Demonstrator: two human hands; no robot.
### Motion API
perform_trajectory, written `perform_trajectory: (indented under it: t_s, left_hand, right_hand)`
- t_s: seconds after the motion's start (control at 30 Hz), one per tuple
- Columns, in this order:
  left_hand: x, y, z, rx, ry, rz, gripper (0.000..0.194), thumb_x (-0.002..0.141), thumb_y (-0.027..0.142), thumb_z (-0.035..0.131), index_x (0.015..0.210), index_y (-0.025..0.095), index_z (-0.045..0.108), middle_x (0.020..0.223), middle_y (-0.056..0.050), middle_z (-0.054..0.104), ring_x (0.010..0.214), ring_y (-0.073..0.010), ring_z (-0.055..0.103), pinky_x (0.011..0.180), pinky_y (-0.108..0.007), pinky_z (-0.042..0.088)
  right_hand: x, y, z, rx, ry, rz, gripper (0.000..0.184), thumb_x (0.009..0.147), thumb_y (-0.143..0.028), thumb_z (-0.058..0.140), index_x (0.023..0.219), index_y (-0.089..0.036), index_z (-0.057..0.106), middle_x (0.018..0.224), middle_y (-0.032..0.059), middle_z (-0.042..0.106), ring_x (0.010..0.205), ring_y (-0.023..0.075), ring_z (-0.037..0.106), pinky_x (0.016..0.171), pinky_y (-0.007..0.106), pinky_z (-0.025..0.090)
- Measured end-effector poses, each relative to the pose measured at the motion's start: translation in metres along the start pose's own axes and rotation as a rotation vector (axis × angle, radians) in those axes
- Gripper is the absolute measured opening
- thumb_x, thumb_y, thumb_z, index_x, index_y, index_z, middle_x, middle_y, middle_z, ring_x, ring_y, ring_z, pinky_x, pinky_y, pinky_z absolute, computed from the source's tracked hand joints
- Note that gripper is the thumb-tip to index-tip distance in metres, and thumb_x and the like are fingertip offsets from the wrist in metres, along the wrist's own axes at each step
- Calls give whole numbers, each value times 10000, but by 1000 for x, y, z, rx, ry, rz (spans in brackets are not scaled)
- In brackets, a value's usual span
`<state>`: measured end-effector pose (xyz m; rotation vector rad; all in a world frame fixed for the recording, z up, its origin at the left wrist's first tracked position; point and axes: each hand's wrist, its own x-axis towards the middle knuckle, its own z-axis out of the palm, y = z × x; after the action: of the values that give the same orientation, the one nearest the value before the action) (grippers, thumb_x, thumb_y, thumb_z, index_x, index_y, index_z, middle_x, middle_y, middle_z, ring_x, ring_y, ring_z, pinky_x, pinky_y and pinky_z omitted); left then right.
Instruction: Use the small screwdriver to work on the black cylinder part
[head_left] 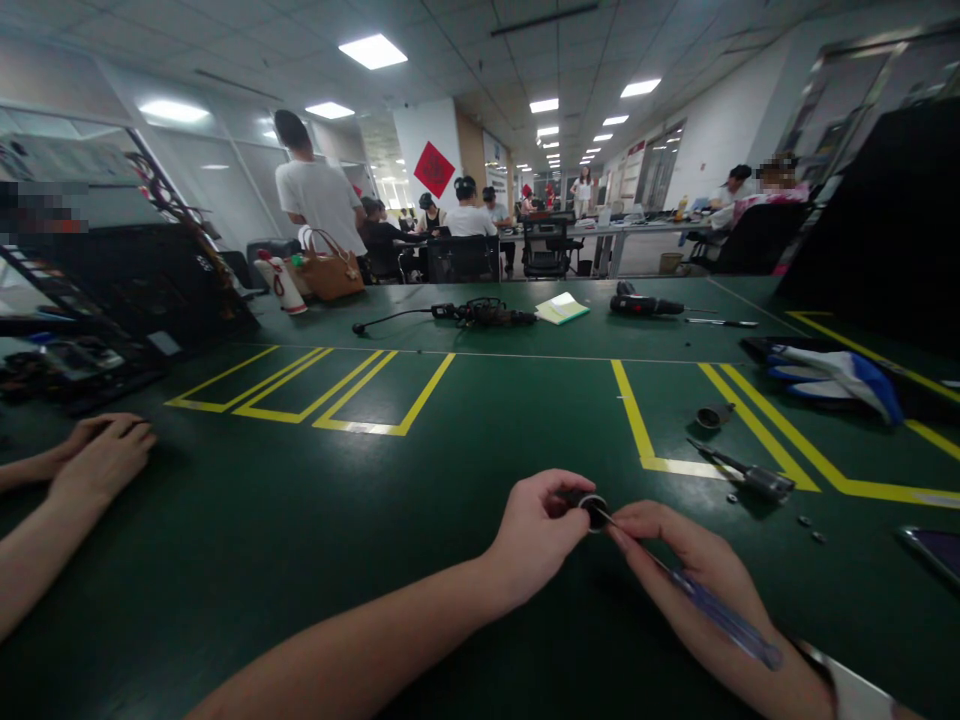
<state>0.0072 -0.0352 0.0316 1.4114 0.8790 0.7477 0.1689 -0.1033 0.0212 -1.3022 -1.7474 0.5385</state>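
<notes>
Between thumb and fingers, my left hand (536, 535) grips a small dark round part with a hollow metal rim (593, 512), its opening turned toward me. My right hand (694, 570) pinches the shaft of a screwdriver (724, 615) with a clear bluish handle, which lies back along the palm. The screwdriver's tip reaches into the opening of the round part; what it touches inside is hidden. Right of my hands, a dark metal spindle-like part (750, 475) and a cup-shaped metal piece (714, 415) lie on the green table (360, 540), with several small rings (817, 537) nearby.
Blue-white gloves (840, 375) lie on the right. Farther back are a power drill (645, 302), a dark tool with a cable (484, 312), a notepad (562, 308) and a brown bag (330, 265). Another person's hands (105, 455) rest at left. A phone-like object (934, 552) sits at the right edge.
</notes>
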Motion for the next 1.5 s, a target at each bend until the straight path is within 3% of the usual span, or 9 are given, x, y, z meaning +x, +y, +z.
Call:
perform_trajectory:
  t_s: [0.47,0.77,1.07,1.2,1.27,1.37,1.5]
  left_hand:
    - [4,-17,0,3,36,83,223,720,126,584,930,128,657,870,-69,674,751,-162,636,691,-307,525]
    - [3,-16,2,34,29,131,200,721,103,570,899,130,657,866,-67,677,773,-162,635,714,-303,514]
    - [5,-20,0,7,11,113,203,735,106,562,915,134,651,892,-70,672,791,-163,635,702,-296,516]
    - [5,-9,1,-47,26,39,220,709,70,578,906,130,655,875,-73,674,792,-175,638,735,-331,513]
    - [8,-4,-2,-103,20,2,311,673,21,598,955,141,651,919,-75,675,844,-184,638,776,-342,505]
    - [18,-6,-16,-161,1,9,597,617,-57,620,1160,187,577,1020,-78,654,907,-186,634,840,-366,488]
    - [36,-15,-42,94,154,193,491,616,33,708,1077,188,639,1052,-71,610,965,-195,590,866,-372,467]
  right_hand:
    - [2,-10,0,-67,19,-137,114,845,-180,522,833,-232,622,810,36,683,699,171,657,630,269,531]
    - [0,-5,1,-131,-64,-78,116,868,-216,515,831,-231,624,791,36,674,674,172,643,599,279,517]
    - [2,-7,1,-134,-39,-93,126,863,-225,507,809,-225,621,774,45,675,658,172,639,589,275,514]
    - [5,-10,0,-81,6,-17,139,850,-257,516,778,-225,629,721,32,674,619,168,636,557,264,512]
    - [7,-11,-3,-42,51,39,142,834,-278,524,741,-223,616,665,18,662,577,161,626,509,248,502]
    - [11,-11,-9,17,45,89,129,790,-286,557,697,-217,614,617,12,654,541,161,618,472,244,497]
    - [13,-7,-19,203,-143,200,124,762,-326,634,808,-226,691,784,45,717,704,198,673,626,299,554]
